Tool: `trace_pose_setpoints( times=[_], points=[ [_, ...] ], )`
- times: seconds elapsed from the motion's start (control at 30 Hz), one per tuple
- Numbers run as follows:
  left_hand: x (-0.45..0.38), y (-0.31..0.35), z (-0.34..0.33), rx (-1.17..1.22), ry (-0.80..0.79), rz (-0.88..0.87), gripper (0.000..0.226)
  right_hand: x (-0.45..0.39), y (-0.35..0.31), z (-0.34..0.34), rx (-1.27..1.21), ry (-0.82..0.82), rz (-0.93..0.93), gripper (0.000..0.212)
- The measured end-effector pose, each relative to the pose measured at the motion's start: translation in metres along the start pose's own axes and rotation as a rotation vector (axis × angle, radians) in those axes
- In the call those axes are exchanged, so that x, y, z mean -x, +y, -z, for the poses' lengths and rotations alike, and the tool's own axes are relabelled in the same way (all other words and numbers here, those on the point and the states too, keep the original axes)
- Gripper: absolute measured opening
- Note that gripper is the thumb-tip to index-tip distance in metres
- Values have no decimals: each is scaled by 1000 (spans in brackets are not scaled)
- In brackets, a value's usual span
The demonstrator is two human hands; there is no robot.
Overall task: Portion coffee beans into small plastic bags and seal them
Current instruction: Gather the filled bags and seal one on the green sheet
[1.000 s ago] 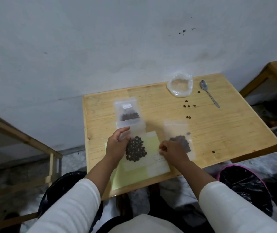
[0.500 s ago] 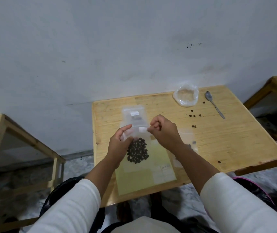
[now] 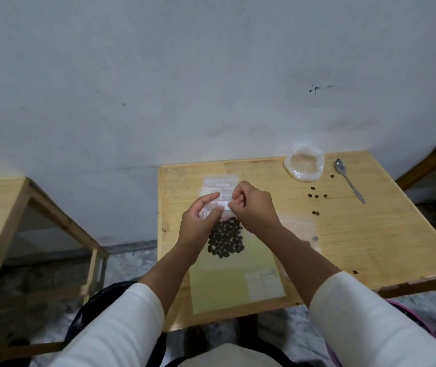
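Pale grey wall backs the wooden bench (image 3: 370, 247) in front of you. Your left hand (image 3: 198, 223) and right hand (image 3: 254, 207) meet over its middle, both on the top edge of one small plastic bag (image 3: 224, 207). The left grip is partly spread, thumb and fingers closing loosely on the bag's left side; the right grip is curled tight, pinching the bag's upper edge between thumb and fingers. Inside the bag, a cluster of coffee beans (image 3: 226, 241) sits at the bottom, hanging just above a pale green sheet (image 3: 227, 290) that lies flat on the bench. A second clear bag (image 3: 218, 182) lies behind your hands, and a third (image 3: 301, 229) lies flat to the right of your right forearm; what either holds you cannot tell from here. At the far right corner sits one crumpled open plastic bag (image 3: 304, 164) beside one metal spoon (image 3: 349, 180). About nine loose beans (image 3: 316, 196) are scattered on the bench's right side.
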State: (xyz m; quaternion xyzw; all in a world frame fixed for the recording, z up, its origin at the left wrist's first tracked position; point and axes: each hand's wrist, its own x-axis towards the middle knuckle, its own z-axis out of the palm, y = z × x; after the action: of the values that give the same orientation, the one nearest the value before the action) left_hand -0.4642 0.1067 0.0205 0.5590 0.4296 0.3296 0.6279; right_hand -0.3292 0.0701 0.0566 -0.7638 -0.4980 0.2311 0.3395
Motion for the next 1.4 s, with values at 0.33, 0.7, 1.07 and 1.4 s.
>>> trace_pose_setpoints(
  times=[0.33,0.7,1.07,1.4],
  points=[
    [-7,4,-4,38,120,2,26,7,0,-11,169,107,228,25],
    [-12,-3,-6,50,242,27,21,26,10,-32,499,211,400,47],
    [-33,-6,-1,27,303,60,20,12,32,-33,467,234,446,43],
    [-73,-9,-4,12,253,144,25,-23,62,-18,-102,0,-24,33]
  ],
)
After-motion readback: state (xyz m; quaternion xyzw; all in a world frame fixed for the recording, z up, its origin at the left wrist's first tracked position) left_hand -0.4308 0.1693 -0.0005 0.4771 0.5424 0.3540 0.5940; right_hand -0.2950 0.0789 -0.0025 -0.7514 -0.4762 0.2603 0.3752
